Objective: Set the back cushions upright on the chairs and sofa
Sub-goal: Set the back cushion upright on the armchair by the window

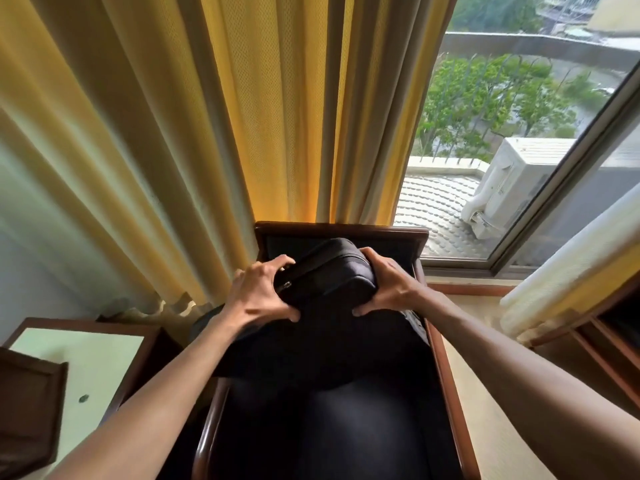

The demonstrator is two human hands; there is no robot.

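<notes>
A dark wooden armchair [441, 344] with a black seat cushion [332, 431] stands below me, its backrest frame toward the curtain. A black back cushion [329, 271] with a zipper along its edge leans tilted against the backrest. My left hand [259, 294] grips its left end, thumb underneath and fingers over the top. On the right end my right hand [388, 284] holds it the same way. The cushion's lower part merges with the dark seat.
Yellow curtains [207, 116] hang right behind the chair. A window [502, 133] is at the right, with an outdoor air-conditioner unit beyond it. A small side table with a pale top [86, 362] stands left of the chair. More wooden furniture [609, 344] is at the right edge.
</notes>
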